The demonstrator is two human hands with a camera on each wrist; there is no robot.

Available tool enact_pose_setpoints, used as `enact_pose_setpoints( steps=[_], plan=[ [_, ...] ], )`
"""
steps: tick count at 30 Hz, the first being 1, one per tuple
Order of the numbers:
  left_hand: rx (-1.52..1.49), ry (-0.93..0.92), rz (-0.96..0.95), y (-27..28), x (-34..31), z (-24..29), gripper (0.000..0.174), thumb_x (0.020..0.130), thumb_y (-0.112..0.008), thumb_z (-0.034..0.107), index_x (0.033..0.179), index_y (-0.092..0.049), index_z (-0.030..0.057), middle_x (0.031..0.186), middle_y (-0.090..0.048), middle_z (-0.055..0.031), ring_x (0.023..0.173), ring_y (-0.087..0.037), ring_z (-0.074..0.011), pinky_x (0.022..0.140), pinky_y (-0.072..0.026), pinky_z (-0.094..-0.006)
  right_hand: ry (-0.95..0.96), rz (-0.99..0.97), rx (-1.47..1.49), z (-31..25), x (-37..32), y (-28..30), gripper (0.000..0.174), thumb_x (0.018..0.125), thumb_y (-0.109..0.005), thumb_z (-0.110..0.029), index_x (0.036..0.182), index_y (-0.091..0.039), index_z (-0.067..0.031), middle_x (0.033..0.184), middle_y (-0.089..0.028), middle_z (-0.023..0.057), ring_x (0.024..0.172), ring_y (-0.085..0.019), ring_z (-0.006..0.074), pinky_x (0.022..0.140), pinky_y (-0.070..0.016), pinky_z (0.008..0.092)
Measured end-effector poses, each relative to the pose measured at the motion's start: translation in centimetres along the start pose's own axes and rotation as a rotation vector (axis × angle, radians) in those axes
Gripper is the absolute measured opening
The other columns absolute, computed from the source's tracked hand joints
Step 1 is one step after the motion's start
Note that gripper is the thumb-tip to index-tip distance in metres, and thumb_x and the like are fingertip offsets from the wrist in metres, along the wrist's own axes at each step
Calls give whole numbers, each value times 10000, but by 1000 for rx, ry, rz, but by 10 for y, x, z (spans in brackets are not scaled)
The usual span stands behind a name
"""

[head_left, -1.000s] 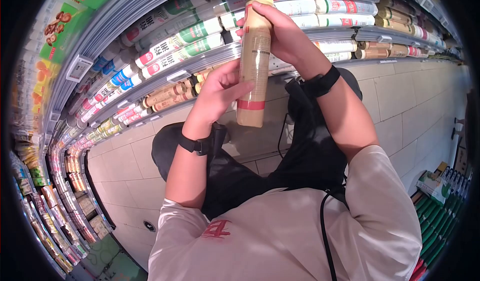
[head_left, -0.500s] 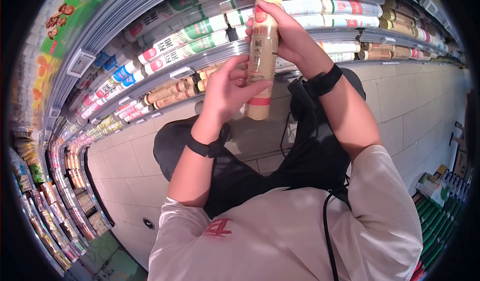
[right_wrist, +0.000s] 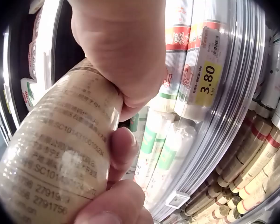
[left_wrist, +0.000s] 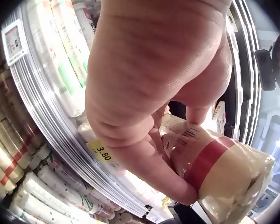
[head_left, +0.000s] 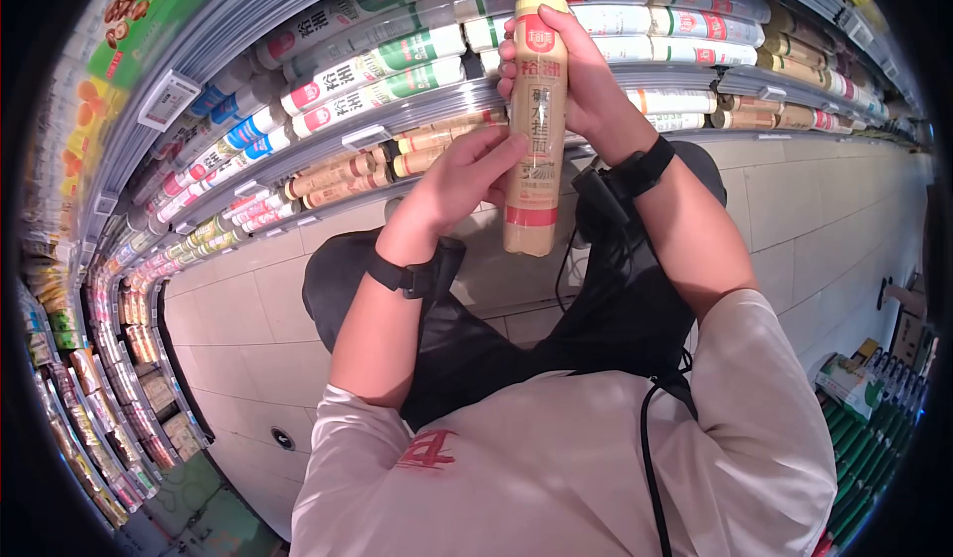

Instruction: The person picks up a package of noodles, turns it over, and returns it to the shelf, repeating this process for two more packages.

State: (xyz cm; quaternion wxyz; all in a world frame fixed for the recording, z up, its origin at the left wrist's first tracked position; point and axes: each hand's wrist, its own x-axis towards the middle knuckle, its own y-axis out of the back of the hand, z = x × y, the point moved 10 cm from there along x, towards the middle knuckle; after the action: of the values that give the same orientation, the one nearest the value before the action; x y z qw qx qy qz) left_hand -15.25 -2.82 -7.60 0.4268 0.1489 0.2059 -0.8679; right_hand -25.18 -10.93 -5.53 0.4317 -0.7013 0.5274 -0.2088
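Observation:
A long tan cylinder pack of dried noodles (head_left: 537,130) stands nearly upright before the chest, its printed front label facing the head camera. Near its pale yellow top, my right hand (head_left: 588,85) grips it, thumb over the front and fingers curled round the far side. Lower down, my left hand (head_left: 459,182) holds the pack's side with the thumb laid across the label. In the left wrist view, that thumb (left_wrist: 170,179) lies beside the red band at the pack's clear-wrapped end. Small printed text on the pack (right_wrist: 60,149) faces the right wrist camera.
Shelves ahead carry rows of white noodle packs (head_left: 382,95) and, lower, tan packs (head_left: 342,180). A price tag (head_left: 169,100) sits on the shelf edge at left. Knees in dark trousers (head_left: 347,284) are bent under the hands, above pale floor tiles (head_left: 794,200).
The pack has turned about its length, bringing its front label into view, and has shifted slightly right. Both hands have stayed on it, the left thumb moving higher on the pack.

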Motion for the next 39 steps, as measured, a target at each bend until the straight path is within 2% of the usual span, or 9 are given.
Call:
enact_pose_setpoints(
  steps=[8,14,15,21,24,25,28,33,39],
  plan=[
    [-47,2,22,-3,-3,4,409,1009,-560,391,1157,-608,13,922,-649,-14,770,-609,-65,665,-493,-223,6,-24,-1,0,1,-1,374,996,-518,-416,1113,-559,-63,913,-643,87,799,-626,209,771,-544,375],
    [61,-189,-52,-7,2,12,367,950,-664,316,1108,-644,-15,926,-689,-41,791,-637,-76,695,-516,-237,-52,-69,-118,5,-4,-13,383,1019,-497,-412,1156,-551,-58,956,-657,100,895,-652,249,823,-551,408],
    [62,-173,-82,-6,4,4,369,968,-655,265,1234,-590,17,1005,-667,0,877,-623,-64,732,-500,-212,-59,-91,-154,5,-5,-14,394,1030,-482,-393,1221,-530,-51,1019,-646,117,922,-644,250,842,-546,402],
    [-104,-395,36,5,-2,31,390,949,-682,225,1238,-574,-14,1141,-667,-71,1017,-640,-126,880,-527,-300,-48,-258,-499,20,-21,-42,452,940,-556,-257,1284,-516,33,1149,-626,156,1017,-652,260,879,-552,387],
    [149,-292,129,21,3,23,418,943,-684,269,1223,-578,-24,1108,-682,-113,984,-657,-157,846,-534,-308,-104,-202,-571,30,-15,-34,400,940,-550,-224,1242,-552,38,1150,-633,154,1008,-658,256,871,-554,375],
    [456,-273,222,29,-2,27,461,920,-661,404,1071,-656,-32,943,-712,-161,877,-699,-235,786,-552,-354,-146,-148,-588,35,-14,-32,347,926,-570,-138,1224,-568,40,1121,-654,130,990,-662,226,859,-552,360],
    [936,-44,198,36,-14,22,596,863,-583,549,1021,-693,-15,935,-706,-209,890,-698,-334,767,-556,-423,-223,-158,-833,56,-14,-18,327,895,-608,-61,1209,-587,27,1092,-671,94,985,-658,182,845,-548,334],
    [1096,-172,104,16,-33,-3,574,867,-581,561,789,-715,8,741,-691,-159,747,-692,-333,703,-549,-429,-315,-224,-1086,81,-21,-12,369,860,-710,-46,1213,-611,-9,1089,-666,27,978,-617,103,878,-503,282],
    [724,-242,-641,-66,-57,-2,518,928,-588,500,880,-692,-5,759,-686,-99,734,-671,-241,725,-531,-346,-390,-143,-1213,118,2,27,372,890,-731,-134,1221,-611,-13,1039,-668,0,917,-601,80,816,-502,267]
  ],
)
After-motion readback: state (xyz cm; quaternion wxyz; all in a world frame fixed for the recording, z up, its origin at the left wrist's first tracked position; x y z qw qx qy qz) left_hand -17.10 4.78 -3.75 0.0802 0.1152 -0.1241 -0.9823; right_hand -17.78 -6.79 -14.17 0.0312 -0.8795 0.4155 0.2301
